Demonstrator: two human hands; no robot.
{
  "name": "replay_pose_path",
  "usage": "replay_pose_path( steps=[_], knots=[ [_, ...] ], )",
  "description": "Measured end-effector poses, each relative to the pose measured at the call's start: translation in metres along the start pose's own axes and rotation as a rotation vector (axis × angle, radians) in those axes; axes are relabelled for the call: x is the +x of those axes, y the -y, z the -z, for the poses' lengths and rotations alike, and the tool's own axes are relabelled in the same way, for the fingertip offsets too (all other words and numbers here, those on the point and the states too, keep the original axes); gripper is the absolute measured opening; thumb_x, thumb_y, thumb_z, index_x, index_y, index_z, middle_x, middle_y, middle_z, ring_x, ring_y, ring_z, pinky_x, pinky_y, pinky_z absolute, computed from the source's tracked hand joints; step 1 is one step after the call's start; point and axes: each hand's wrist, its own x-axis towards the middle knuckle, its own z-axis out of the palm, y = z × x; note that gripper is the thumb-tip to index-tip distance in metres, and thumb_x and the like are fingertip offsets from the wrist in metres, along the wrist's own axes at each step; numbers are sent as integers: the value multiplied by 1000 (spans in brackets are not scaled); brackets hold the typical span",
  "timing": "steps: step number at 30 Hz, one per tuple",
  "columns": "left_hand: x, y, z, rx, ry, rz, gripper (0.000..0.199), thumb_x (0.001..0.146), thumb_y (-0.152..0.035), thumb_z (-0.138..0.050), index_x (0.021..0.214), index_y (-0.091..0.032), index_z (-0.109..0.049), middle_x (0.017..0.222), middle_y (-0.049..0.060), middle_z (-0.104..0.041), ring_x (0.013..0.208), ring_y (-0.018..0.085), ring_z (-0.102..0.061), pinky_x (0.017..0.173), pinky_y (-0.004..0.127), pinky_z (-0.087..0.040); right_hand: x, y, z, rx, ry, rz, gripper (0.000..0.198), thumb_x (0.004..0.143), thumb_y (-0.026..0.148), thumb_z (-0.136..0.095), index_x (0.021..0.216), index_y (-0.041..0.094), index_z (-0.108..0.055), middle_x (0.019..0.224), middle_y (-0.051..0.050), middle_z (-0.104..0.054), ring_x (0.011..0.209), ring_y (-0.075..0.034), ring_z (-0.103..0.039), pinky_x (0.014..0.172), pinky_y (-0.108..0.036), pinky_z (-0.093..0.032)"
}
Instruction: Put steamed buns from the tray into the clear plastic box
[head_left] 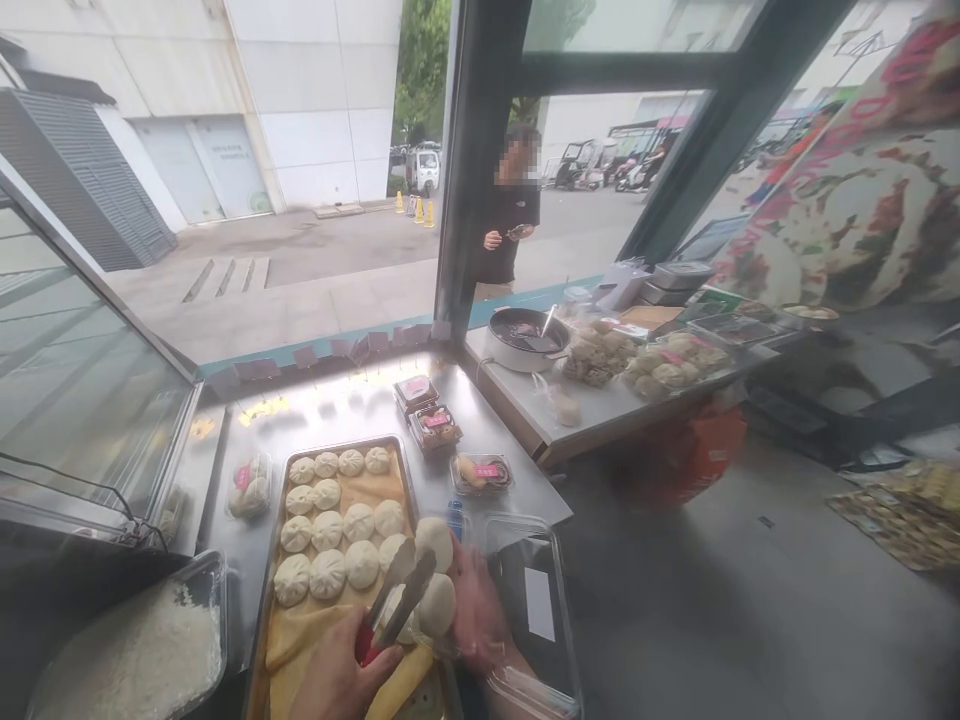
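Observation:
My left hand [341, 668] is closed around metal tongs [409, 595] with a red grip. The tongs' tips reach over pale buns [436, 603] at the tray's right edge; whether they pinch one, I cannot tell. My right hand [480, 605] grips a clear plastic clamshell box [501, 690] from the right side, with its lid folded open to the right. Pale buns sit in or just above the box's near half. Beneath both hands lies a metal tray [412, 480] lined with yellowish cloth [367, 492], bearing rows of pleated steamed buns [328, 573].
Packed boxes [435, 427] stand behind the tray, and a bagged bun pack [249, 485] lies left. A flour-dusted tub [150, 640] is at lower left. On the right counter are a round pot [529, 338] and bagged buns [667, 367]. A person [510, 220] stands outside the window.

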Motion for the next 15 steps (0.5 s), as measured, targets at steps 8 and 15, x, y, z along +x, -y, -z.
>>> replay_pose_path(
  steps=[8, 15],
  knots=[
    [103, 149, 128, 677, -388, 72, 37, 93, -30, -62, 129, -19, -61, 124, 12, -69, 111, 31, -70, 93, 39, -53, 1, -7, 5, -81, -284, -54, 96, 70, 88, -75, 150, 38, -57, 145, -13, -67, 134, -42, -64, 112, -64, -51],
    [245, 216, 199, 847, -114, -75, 50, 80, -24, -72, 128, -14, -63, 137, 18, -65, 122, 37, -66, 103, 45, -51, -11, -24, 23, -240, -640, 86, 78, 70, 96, -56, 123, 44, -79, 137, -18, -71, 130, -47, -66, 107, -67, -53]
  ],
)
